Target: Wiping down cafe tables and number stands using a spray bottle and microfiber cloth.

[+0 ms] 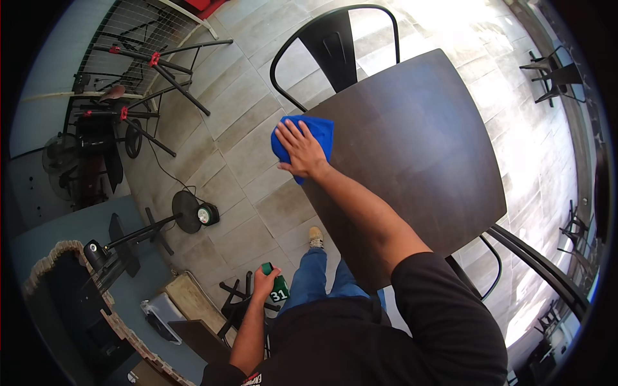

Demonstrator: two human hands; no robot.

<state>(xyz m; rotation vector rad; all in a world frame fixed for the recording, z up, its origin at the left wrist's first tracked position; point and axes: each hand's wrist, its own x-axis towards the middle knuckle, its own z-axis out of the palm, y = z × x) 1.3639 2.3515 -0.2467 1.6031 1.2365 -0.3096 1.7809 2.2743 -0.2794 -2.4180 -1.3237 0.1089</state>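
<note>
A blue cloth (318, 130) lies over the left corner of a dark square table (405, 144) and hangs past its edge. My right hand (301, 152) presses flat on the cloth, fingers spread, the arm stretched across the tabletop. Low on the left, away from the table, my left hand (265, 283) grips a green number stand (279, 288) with white digits on its face. The fingers wrap its upper part, so some of it is hidden.
A black metal chair (333, 48) stands at the table's far side, another chair (495, 275) at its near right. Leftward on the tiled floor are a round black stand base (186, 212), a lamp (207, 213), a trailing cable and folding stands (169, 72) with red joints.
</note>
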